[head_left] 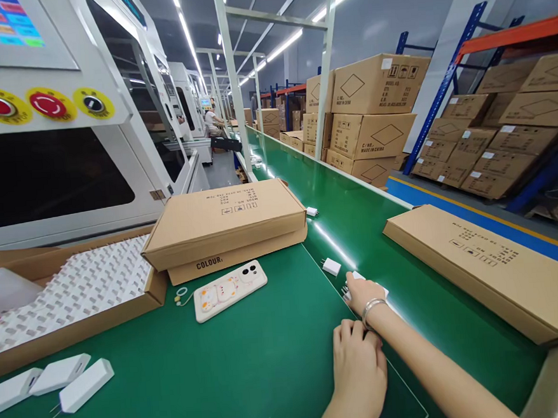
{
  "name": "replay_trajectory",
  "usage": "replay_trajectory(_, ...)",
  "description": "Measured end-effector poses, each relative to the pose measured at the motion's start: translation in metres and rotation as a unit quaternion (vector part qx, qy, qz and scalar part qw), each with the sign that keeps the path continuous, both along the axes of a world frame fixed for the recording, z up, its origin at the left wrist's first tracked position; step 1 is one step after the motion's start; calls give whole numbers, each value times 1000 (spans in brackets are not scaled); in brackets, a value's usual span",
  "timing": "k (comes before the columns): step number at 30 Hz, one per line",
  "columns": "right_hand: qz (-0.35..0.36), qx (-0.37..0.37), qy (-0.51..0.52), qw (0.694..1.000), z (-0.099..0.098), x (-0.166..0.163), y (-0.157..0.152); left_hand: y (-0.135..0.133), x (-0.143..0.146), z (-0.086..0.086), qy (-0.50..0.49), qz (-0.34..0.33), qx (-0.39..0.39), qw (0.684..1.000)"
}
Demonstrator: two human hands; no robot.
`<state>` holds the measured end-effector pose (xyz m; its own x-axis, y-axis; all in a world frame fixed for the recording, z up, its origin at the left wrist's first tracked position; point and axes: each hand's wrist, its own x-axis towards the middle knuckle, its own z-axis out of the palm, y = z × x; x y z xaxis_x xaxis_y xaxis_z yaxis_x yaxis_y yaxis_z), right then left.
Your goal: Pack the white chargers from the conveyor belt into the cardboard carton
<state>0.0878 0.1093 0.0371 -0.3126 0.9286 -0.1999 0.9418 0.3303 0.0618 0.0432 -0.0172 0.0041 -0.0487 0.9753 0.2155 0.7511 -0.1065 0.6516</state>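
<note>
My right hand, with a silver bangle at its wrist, is closed on white plug chargers over the green belt. Metal prongs stick out on its left side, and its palm hides most of the chargers. Just below, near the belt's edge, my left hand has its fingers curled; whatever they may hold is hidden. A loose white charger lies just beyond my right hand, and another charger is farther up the belt. Three white chargers rest on the green table at the lower left.
An open carton of chargers in rows stands at left. Stacked flat cartons and a phone lie on the table. A long carton sits at right. A machine flanks the left; a person is far back.
</note>
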Motion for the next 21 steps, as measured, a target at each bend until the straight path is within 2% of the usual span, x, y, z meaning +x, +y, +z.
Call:
replay_trajectory(6,157,51,-68,984,28,49,10,0,0,1,-3,-9,15,1000)
replay_trajectory(10,249,74,-104,960,19,76,13,-1,-1,4,4,2,21,1000)
replay_trajectory(15,276,88,-106,951,-5,88,3,-2,-1,5,6,-5,22,1000)
replay_trajectory(21,239,81,-50,966,-2,101,0,-1,-2,8,0,-9,14,1000)
